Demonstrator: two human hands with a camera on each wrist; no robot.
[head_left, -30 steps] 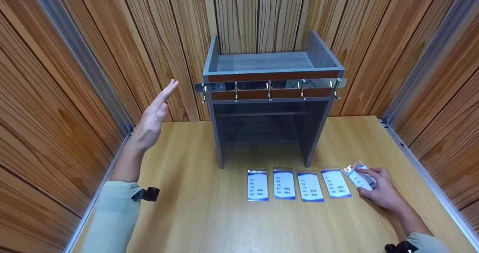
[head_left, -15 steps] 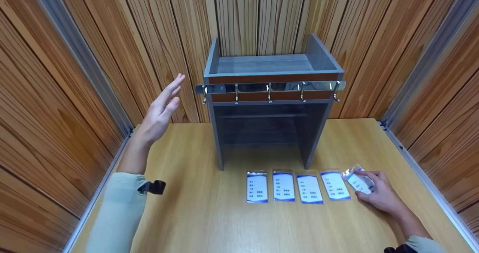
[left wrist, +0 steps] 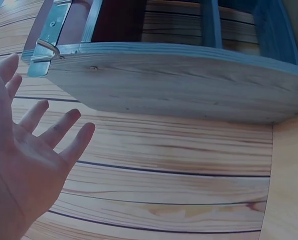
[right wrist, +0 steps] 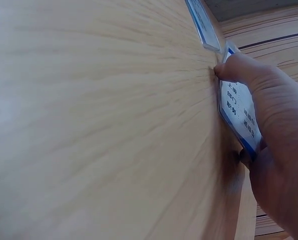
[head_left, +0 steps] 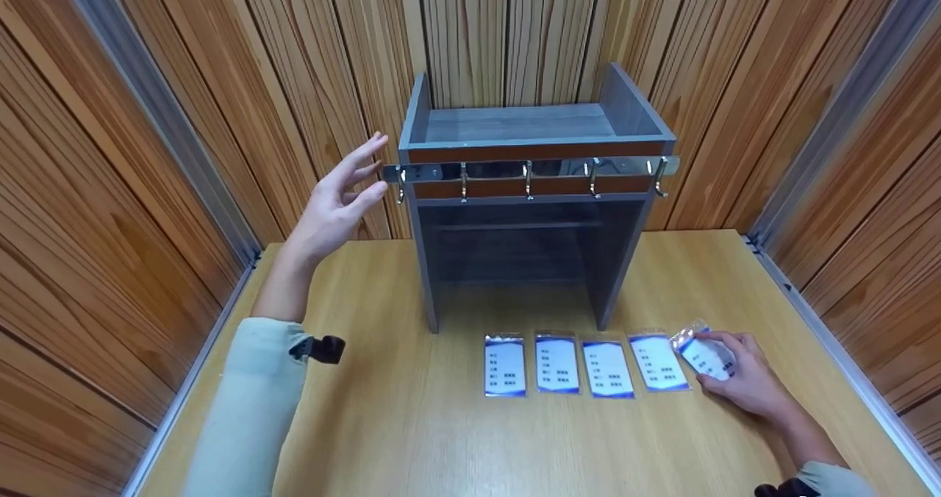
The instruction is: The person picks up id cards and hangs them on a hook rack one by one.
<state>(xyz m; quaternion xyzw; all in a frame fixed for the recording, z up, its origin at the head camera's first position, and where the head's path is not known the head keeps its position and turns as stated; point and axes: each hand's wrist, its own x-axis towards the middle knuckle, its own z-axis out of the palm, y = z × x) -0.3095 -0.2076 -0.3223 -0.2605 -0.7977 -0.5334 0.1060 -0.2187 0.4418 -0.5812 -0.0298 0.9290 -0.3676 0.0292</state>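
The right hand [head_left: 742, 379] is resting low on the table [head_left: 412, 438] at the right end of a row of badge cards, its fingers curling over the end card [head_left: 704, 356] and pinching it by the edges — the right wrist view is showing a fingertip [right wrist: 228, 70] pressing the wood at the card's rim while the card [right wrist: 239, 112] is tilting up off the surface. The four other cards [head_left: 584, 366] are lying flat side by side just left of it, in front of the grey shelf unit [head_left: 533, 188]. The left hand [head_left: 334, 210] is hovering in the air beside the unit's left side panel, palm facing the unit, fingers spread and nearly straight, gripping nothing; its fingertips [head_left: 375, 144] are sitting just short of the left end of the metal hook rail [head_left: 529, 170], not touching it as far as the head view is showing. Wood-panelled walls [head_left: 147, 151] are closing in the table on three sides.
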